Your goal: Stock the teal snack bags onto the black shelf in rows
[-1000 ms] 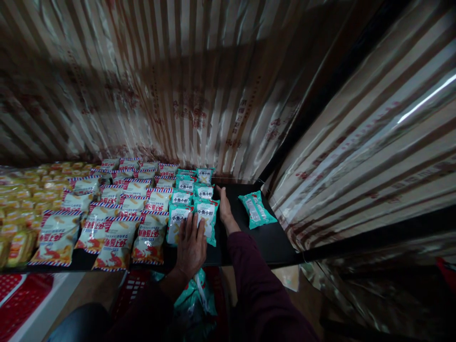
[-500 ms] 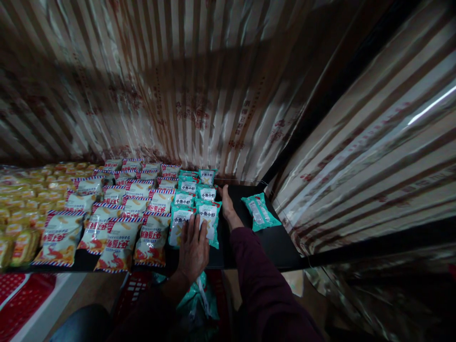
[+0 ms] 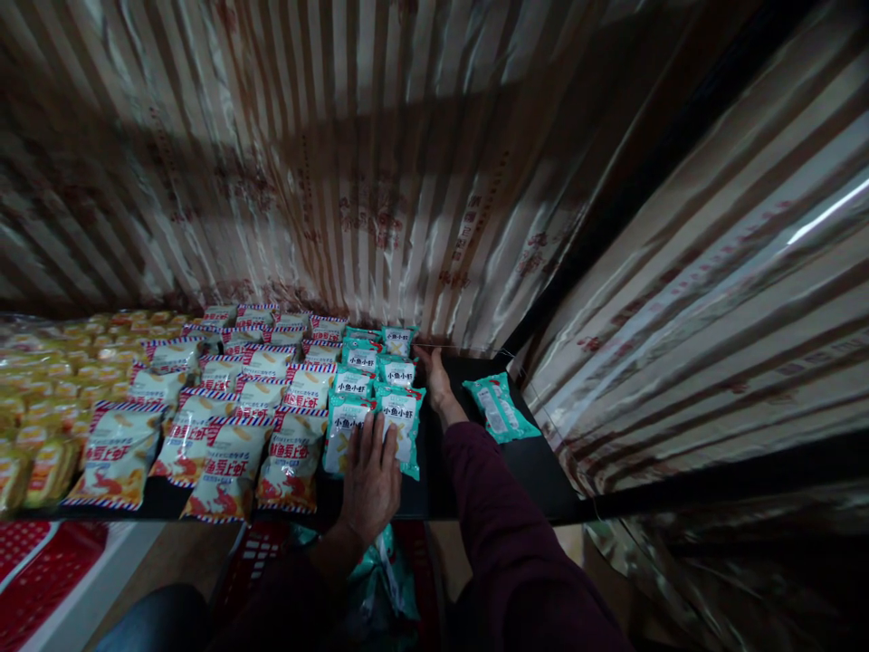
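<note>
My left hand (image 3: 372,475) lies flat, fingers stretched out, over the two front teal-and-white snack bags (image 3: 400,421) and touches their faces. My right hand (image 3: 438,380) stands on edge along the right side of the teal rows, its fingers extended toward the back; it holds nothing. Behind the front pair, more teal bags (image 3: 359,358) stand in two rows. A single teal bag (image 3: 501,407) lies flat with its back up, right of my right forearm.
White snack bags (image 3: 224,462) with red lettering fill the shelf to the left, then yellow packs (image 3: 51,466). The black shelf (image 3: 536,475) ends at a dark post by striped curtains (image 3: 380,199). Below stand a red basket (image 3: 258,548) with teal bags and another red basket (image 3: 68,561).
My right hand has reached slightly farther back along the teal rows. The left hand stays on the front bags, and the view has shifted a little.
</note>
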Demonstrator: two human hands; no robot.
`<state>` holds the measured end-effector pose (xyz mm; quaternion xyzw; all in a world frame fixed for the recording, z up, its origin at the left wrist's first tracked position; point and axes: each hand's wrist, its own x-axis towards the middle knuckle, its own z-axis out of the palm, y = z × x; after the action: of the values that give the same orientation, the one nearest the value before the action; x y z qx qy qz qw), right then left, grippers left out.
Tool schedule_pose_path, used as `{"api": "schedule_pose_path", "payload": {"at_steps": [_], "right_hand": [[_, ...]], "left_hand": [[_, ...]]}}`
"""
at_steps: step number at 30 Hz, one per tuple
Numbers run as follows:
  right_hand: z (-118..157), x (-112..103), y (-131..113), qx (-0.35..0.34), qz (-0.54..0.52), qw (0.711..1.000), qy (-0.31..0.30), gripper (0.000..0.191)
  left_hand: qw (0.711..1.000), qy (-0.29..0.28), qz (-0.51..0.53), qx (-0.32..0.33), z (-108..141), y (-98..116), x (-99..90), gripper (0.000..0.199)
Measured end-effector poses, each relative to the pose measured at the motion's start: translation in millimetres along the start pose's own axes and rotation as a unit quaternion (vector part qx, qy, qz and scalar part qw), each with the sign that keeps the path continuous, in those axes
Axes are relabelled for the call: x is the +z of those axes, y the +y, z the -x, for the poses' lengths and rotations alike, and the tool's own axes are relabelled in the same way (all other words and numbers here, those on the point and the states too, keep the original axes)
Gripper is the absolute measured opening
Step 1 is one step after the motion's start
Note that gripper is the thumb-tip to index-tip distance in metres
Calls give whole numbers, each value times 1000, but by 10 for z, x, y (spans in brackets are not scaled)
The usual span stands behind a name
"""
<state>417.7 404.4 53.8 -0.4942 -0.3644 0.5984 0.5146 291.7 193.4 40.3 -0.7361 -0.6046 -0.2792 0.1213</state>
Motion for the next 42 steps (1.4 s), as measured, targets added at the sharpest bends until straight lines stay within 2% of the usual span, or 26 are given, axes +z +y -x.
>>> {"api": "schedule_pose_path", "payload": {"at_steps": [12, 14, 17, 19, 22, 26, 33, 42], "right_hand": [[-96, -35, -65, 41, 99, 994, -4, 68], [-128, -38, -59, 28, 121, 992, 9, 66], [-186, -52, -42, -29, 140, 989, 39, 63], [-214, -58, -33, -64, 138, 987, 55, 61], [-215, -46, -34, -88, 122, 987, 47, 61], [-162, -5, -49, -65, 140, 988, 28, 64], [-119, 9, -21, -57, 132, 989, 33, 58], [123, -32, 21, -31, 34, 998, 51, 56]], "left_hand": [[1000, -10, 12, -13, 7, -2, 21, 52], [1000, -11, 14, -14, 4, -2, 14, 52], [1000, -10, 16, -15, 2, -1, 5, 52], [1000, -9, 17, -14, 3, 0, 6, 51], [1000, -12, 16, -14, 7, -1, 16, 52], [1000, -15, 9, -11, 11, -5, 26, 52], [1000, -16, 10, -12, 3, -4, 4, 52], [1000, -31, 6, -2, 7, -10, -15, 54]]}}
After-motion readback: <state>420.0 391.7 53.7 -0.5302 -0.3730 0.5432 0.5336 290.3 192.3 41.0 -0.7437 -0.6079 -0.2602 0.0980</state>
